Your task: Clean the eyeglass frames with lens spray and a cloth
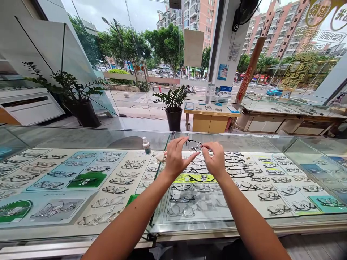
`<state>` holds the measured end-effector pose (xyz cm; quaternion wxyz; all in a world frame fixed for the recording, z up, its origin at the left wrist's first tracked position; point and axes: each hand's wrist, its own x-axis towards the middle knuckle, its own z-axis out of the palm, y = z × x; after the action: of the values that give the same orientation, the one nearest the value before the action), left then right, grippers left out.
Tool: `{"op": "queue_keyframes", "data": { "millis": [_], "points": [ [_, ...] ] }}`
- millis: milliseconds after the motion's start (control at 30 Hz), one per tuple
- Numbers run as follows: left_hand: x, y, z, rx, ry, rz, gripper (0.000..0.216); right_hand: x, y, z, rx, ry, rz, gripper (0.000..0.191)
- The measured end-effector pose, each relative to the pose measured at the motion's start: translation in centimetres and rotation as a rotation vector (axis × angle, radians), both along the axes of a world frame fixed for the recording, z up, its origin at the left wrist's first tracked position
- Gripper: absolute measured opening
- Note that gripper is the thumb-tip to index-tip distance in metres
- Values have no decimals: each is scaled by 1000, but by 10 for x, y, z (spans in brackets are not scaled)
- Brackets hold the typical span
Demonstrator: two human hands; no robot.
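Both my hands are raised above a glass display counter [217, 225] and hold one pair of thin dark-rimmed glasses [194, 145] between them. My left hand [177, 159] pinches the left side of the frame with thumb and fingers. My right hand [215, 159] pinches the right side. The glasses hang level just above the glass top. Under the glass lie several rows of eyeglass frames [184, 198] on white, green and blue trays.
A small white bottle [146, 145] and a folded cloth [161, 156] rest on the counter top left of my hands. Two potted plants [173, 108] stand on the floor beyond. More glass counters [287, 112] run along the windowed shopfront at the right.
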<state>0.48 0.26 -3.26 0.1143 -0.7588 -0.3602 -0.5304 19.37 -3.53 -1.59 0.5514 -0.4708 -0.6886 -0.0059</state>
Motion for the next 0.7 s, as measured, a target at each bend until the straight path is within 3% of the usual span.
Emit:
{"op": "queue_keyframes", "data": {
  "millis": [233, 367, 467, 700],
  "points": [
    [2, -8, 10, -23, -117, -49, 61, -2, -7, 6, 88, 31, -25, 19],
    [2, -11, 17, 1, -262, -18, 60, -4, -8, 7, 192, 128, -110, 50],
    [0, -12, 21, 19, -345, 8, 59, -5, -6, 4, 183, 171, -142, 61],
    [1, -19, 27, 56, -395, 46, 60, -10, -8, 1, 220, 220, -132, 58]
  ]
}}
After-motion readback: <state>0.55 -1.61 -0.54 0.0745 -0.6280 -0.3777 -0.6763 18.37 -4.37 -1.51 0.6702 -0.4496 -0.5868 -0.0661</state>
